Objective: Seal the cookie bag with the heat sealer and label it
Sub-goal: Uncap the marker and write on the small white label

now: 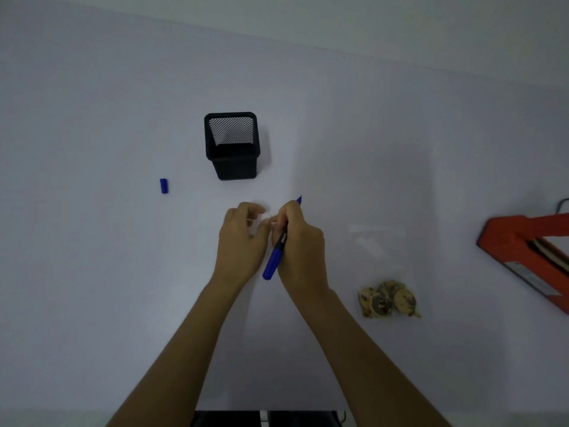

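My right hand (300, 245) grips a blue marker (275, 257) at the table's middle, its tip pointing away from me. Close beside it, my left hand (243, 241) pinches a small white label (261, 215) with fingertips; the label is mostly hidden by both hands. The clear cookie bag (383, 272) lies flat to the right of my hands, with several chocolate-chip cookies (388, 299) bunched at its near end. The orange heat sealer (529, 257) sits at the right edge, partly out of frame.
A black mesh pen holder (231, 146) stands beyond my hands. The marker's blue cap (164, 185) lies loose on the white table (92, 272) to the left. A dark cable (562, 203) runs behind the sealer.
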